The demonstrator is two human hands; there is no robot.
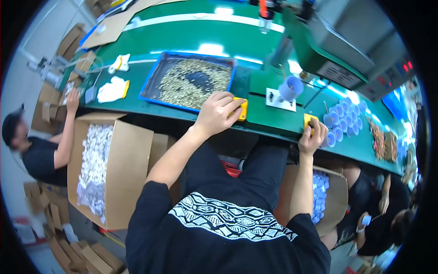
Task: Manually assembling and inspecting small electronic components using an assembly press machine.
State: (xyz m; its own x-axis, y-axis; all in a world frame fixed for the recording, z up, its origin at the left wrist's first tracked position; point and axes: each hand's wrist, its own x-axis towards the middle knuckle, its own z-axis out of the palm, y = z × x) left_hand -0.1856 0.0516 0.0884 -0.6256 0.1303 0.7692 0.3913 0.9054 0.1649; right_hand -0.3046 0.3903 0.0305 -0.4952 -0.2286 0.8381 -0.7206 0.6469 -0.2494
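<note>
Right of the frame's middle, a light-looking, pale blue plastic cup (pixel 291 89) is best held by its sides, and two boxy yellow blocks (pixel 243 110) are touched by the curled left hand (pixel 217 113) and right hand (pixel 313 138), grip unclear.

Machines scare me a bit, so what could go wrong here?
The green machine might pinch a finger if a hand strayed near the cup beside it. The left hand is close to the tray of small pieces, so a bump could spill some. The right hand might knock the grouped cups nearby.
</note>
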